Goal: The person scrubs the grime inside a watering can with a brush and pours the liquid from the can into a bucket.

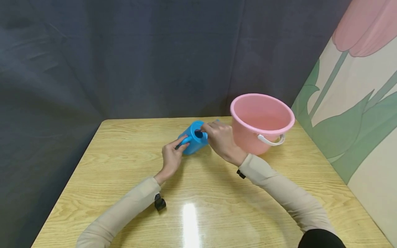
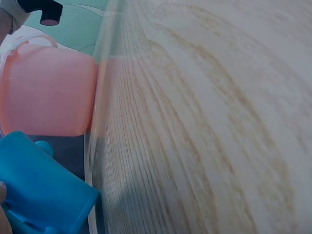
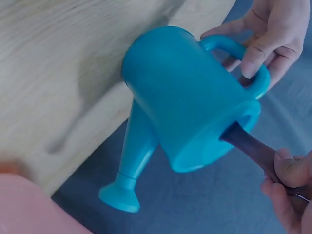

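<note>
A blue watering can [image 1: 193,146] is tilted over the far middle of the table, its top opening turned toward my right hand. My left hand [image 1: 172,158] grips it by the looped handle [image 3: 234,46], thumb over the loop in the right wrist view. Between the thumb and fingers of my right hand [image 1: 221,139] is a dark brown tool handle [image 3: 251,146]. Its far end goes into the can's opening and is hidden inside, so I cannot tell what kind of tool it is. The can's spout [image 3: 139,146] with its flared rose extends from the side away from the handle.
Just right of my right hand stands a pink bucket [image 1: 251,137] with a white handle [image 1: 270,142], near the table's back edge. Behind the wooden table [image 1: 124,165] hangs a dark curtain [image 1: 167,62]. A tulip-patterned wall [image 1: 341,124] borders the right side.
</note>
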`<state>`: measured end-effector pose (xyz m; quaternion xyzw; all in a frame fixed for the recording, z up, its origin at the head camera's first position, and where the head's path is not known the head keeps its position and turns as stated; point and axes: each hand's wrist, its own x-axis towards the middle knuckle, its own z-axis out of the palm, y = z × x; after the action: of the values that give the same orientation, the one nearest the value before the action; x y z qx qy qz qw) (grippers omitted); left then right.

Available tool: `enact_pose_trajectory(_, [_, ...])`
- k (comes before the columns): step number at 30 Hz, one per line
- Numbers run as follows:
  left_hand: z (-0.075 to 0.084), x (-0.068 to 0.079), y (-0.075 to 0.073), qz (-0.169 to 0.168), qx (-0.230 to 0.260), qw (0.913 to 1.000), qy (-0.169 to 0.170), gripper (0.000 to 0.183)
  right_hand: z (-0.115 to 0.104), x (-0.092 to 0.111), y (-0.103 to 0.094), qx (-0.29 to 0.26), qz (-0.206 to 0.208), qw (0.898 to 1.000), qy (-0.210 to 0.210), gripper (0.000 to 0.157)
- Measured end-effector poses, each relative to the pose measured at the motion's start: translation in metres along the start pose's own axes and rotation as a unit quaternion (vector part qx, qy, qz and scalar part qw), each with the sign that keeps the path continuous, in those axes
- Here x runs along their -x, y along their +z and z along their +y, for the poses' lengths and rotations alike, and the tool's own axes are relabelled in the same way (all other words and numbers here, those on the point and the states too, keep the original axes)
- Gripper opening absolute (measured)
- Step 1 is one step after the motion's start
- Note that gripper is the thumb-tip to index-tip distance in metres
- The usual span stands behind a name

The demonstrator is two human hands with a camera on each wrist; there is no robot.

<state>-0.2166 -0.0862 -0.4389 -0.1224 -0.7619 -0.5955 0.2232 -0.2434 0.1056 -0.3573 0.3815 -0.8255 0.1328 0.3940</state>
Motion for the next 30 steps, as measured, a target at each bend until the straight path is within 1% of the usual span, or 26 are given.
enact_pose_trajectory(2, [0.0, 0.0, 0.0, -0.001, 0.003, 1.0, 0.002, 0.031, 0.0, 0.0, 0.005, 0.0, -0.001, 1.0, -0.002, 0.025])
enact_pose_trajectory(6, [0.0, 0.001, 0.001, -0.007, 0.005, 1.0, 0.0, 0.032, 0.002, 0.002, 0.019, 0.006, -0.009, 1.0, 0.008, 0.023])
enact_pose_trajectory(9, [0.0, 0.001, 0.001, -0.01, 0.002, 0.9999, -0.006, 0.032, 0.004, 0.006, 0.024, 0.008, -0.016, 1.0, 0.014, 0.022])
enact_pose_trajectory(13, [0.0, 0.002, 0.0, -0.01, -0.002, 0.9999, -0.006, 0.031, 0.006, 0.008, 0.018, -0.004, -0.018, 1.0, 0.012, 0.026])
enact_pose_trajectory(17, [0.0, 0.001, -0.001, -0.006, -0.005, 1.0, 0.002, 0.031, 0.008, 0.006, 0.008, -0.018, 0.012, 1.0, 0.0, 0.032])
enact_pose_trajectory(20, [0.001, 0.001, -0.001, -0.003, -0.007, 1.0, 0.0, 0.031, 0.008, 0.004, 0.003, -0.018, 0.037, 0.999, -0.012, 0.033])
enact_pose_trajectory(22, [0.001, 0.0, -0.001, -0.003, -0.008, 1.0, -0.003, 0.032, 0.009, 0.003, 0.004, -0.015, 0.039, 0.999, -0.017, 0.033])
enact_pose_trajectory(26, [0.003, 0.001, -0.002, -0.008, -0.006, 0.9999, -0.002, 0.032, 0.008, 0.002, 0.01, -0.001, 0.018, 1.0, -0.019, 0.027])
enact_pose_trajectory(30, [0.003, 0.002, -0.001, -0.016, -0.007, 0.9998, -0.002, 0.031, 0.006, 0.001, 0.018, 0.019, -0.007, 1.0, -0.022, 0.016])
